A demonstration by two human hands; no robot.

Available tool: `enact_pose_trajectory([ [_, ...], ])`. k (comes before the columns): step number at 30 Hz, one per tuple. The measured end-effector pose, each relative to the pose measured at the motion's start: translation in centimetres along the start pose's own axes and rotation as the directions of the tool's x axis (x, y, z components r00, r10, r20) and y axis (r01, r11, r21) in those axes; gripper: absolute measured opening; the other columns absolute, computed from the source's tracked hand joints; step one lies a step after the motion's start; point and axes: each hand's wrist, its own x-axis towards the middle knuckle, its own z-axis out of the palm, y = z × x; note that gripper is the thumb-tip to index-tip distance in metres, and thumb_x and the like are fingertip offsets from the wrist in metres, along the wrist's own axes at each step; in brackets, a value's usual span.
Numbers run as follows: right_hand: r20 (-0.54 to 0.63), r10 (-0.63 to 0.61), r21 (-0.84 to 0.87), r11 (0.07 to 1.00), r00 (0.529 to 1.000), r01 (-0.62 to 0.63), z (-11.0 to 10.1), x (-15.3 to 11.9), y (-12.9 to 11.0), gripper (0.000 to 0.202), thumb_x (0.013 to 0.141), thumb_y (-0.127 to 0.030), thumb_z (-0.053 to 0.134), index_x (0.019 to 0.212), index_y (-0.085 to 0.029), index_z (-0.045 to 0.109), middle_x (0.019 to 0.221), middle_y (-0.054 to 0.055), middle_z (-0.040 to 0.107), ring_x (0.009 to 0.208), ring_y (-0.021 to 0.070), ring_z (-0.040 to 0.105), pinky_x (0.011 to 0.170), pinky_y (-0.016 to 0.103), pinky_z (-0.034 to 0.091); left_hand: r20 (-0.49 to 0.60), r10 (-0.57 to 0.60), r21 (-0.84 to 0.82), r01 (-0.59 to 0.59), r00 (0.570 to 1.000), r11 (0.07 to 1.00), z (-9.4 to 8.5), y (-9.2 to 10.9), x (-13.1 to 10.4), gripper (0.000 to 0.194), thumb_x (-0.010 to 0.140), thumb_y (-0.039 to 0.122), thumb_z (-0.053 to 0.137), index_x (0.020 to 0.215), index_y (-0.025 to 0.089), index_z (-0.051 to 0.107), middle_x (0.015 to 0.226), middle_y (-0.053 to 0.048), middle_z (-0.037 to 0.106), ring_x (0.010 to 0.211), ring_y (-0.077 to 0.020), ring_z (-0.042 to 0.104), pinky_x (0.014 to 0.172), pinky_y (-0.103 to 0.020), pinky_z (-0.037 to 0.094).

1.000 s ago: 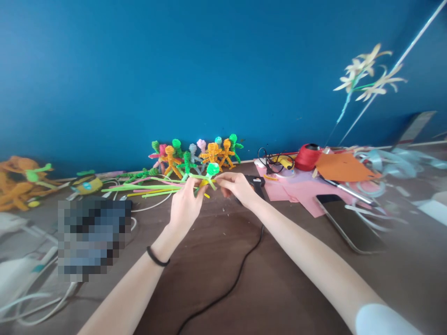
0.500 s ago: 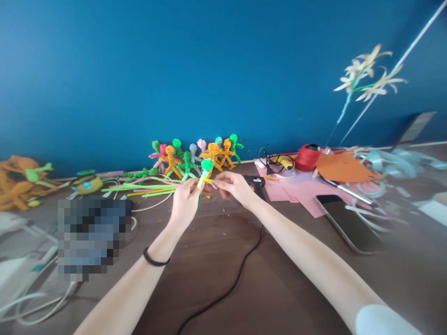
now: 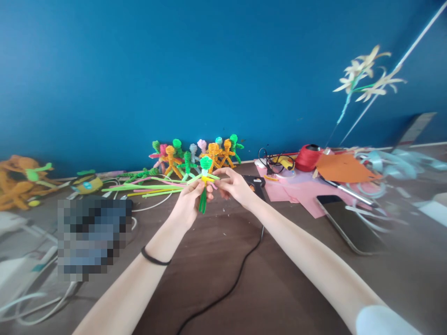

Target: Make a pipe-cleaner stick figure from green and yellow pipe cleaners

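Between my hands is a small pipe-cleaner figure (image 3: 206, 163) with a bright green head, pale green arms, a yellow band round its chest and dark green legs hanging down. My left hand (image 3: 188, 199) pinches its body from the left, thumb in front. On the other side, my right hand (image 3: 233, 185) has thumb and fingers closed at the figure's arm and the yellow strand; which of these it grips is hard to see. Behind it stands a row of finished-looking pipe-cleaner figures (image 3: 170, 158) in orange, green, pink and pale colours, against the blue wall.
Loose pipe cleaners (image 3: 150, 187) lie left of my hands. A black glue gun (image 3: 257, 182) sits behind my right wrist, its cord (image 3: 240, 274) crossing the table. To the right are pink sheets (image 3: 307, 195), a red thread spool (image 3: 307, 158) and a phone (image 3: 349, 223).
The figure has been turned, so its dark green legs and yellow chest band now show facing me. The yellow strand's end no longer sticks out towards my right hand. Both hands stay close together.
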Motion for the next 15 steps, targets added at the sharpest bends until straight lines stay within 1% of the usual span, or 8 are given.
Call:
enact_pose_trajectory([
  [3,-0.003,0.0,-0.022,1.0,1.0,0.0,0.01,0.05,0.05,0.034,0.075,-0.043,0.06,0.093,-0.015,0.054,0.048,-0.005,0.051,0.04,0.007,0.044,0.041,0.019,0.033,0.059,-0.067,-0.089,0.072,0.996,0.993,-0.06,-0.17,0.03,0.009,0.079,0.014,0.054,0.073,0.011,0.06,0.063,0.0,0.055,0.05,-0.0065,0.052,0.048,-0.018,0.043],
  [7,0.001,-0.033,-0.017,0.999,0.999,0.033,-0.06,0.23,0.34,0.028,0.075,-0.041,0.059,0.082,-0.014,0.058,0.049,-0.004,0.05,0.04,0.006,0.042,0.041,0.019,0.031,0.147,-0.149,-0.161,0.173,0.978,0.972,-0.06,-0.24,-0.17,0.006,0.079,0.015,0.055,0.075,0.011,0.059,0.065,0.001,0.052,0.049,-0.0043,0.048,0.048,-0.017,0.042],
  [12,-0.066,-0.048,0.014,0.999,0.997,0.049,-0.19,0.38,0.45,0.019,0.075,-0.035,0.058,0.075,-0.016,0.058,0.052,-0.004,0.051,0.043,0.0071,0.045,0.041,0.02,0.032,0.207,-0.161,-0.147,0.194,0.965,0.97,0.19,-0.22,-0.55,0.007,0.079,0.018,0.057,0.075,0.011,0.057,0.064,0.002,0.049,0.046,-0.0029,0.042,0.047,-0.017,0.039],
  [15,-0.071,-0.031,0.063,0.997,0.997,0.035,-0.13,0.39,0.39,0.018,0.074,-0.034,0.058,0.074,-0.016,0.058,0.054,-0.004,0.051,0.043,0.0064,0.044,0.041,0.02,0.032,0.25,-0.172,-0.129,0.209,0.953,0.969,0.23,-0.33,-0.67,0.008,0.079,0.02,0.059,0.077,0.012,0.056,0.062,0.003,0.047,0.045,-0.0023,0.038,0.047,-0.017,0.038],
])
